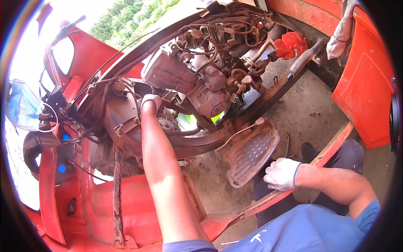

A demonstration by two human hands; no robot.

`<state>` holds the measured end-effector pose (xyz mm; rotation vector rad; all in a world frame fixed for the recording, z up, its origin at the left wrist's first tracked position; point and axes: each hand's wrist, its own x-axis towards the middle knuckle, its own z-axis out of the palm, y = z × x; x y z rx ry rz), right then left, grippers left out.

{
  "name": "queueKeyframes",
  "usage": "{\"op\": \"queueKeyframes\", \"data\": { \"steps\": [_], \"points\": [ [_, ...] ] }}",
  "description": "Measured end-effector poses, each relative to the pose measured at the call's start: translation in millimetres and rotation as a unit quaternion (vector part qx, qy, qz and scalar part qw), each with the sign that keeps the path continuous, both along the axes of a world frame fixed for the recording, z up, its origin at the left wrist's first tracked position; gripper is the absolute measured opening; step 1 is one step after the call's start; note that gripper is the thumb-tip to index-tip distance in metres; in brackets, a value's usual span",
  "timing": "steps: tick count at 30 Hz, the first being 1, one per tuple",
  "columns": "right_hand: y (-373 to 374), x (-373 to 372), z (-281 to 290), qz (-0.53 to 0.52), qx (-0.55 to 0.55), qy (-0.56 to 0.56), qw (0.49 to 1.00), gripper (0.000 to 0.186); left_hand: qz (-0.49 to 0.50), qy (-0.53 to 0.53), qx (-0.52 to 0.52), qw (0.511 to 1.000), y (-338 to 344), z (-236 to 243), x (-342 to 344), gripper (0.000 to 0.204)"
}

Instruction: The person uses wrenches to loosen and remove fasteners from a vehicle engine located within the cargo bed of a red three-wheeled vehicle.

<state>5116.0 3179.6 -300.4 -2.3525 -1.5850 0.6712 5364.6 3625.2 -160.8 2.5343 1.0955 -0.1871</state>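
My left arm stretches forward into a dusty red vehicle's open frame. My left hand (151,102), in a white work glove, is down beside the grey engine (172,73), close to the dark frame parts below it; its fingers are hidden, and so is whatever they touch. My right hand (282,173), in a white glove with a blue cuff, is held low near the red body edge (323,156), in front of my legs. Its fingers are curled in, and the palm side is out of sight. A rusty footrest plate (253,153) with raised dots lies just beyond it.
Hoses and wires (210,25) run over the engine. A red cloth or bag (290,45) sits at the frame's far right, near a hanging grey glove (339,40). A blue face mask (24,105) hangs at the left. A slim metal tool (288,145) lies on the concrete floor (308,101).
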Motion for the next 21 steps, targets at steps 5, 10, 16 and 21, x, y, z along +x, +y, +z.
{"op": "queueKeyframes", "data": {
  "steps": [5, 10, 16, 21],
  "points": [
    [7.3, -2.5, -0.4, 0.019, 0.002, 0.003, 1.000, 0.028, -0.195, 0.063, 0.260, 0.944, 56.8, -40.0, 17.3, 0.023],
    [2.2, 1.6, 0.0, 0.001, -0.019, -0.001, 1.000, 0.027, 0.042, -0.378, 0.008, 0.925, 46.4, -119.9, 44.1, 0.036],
    [10.7, -4.1, -1.1, 0.029, 0.009, -0.009, 1.000, 0.028, -0.090, -0.287, 0.130, 0.945, 93.8, -104.8, 25.4, 0.033],
    [4.3, 1.5, -5.5, 0.010, -0.002, -0.013, 1.000, 0.028, -0.114, 0.048, 0.074, 0.990, 24.3, -16.2, 22.0, 0.023]
  ]
}}
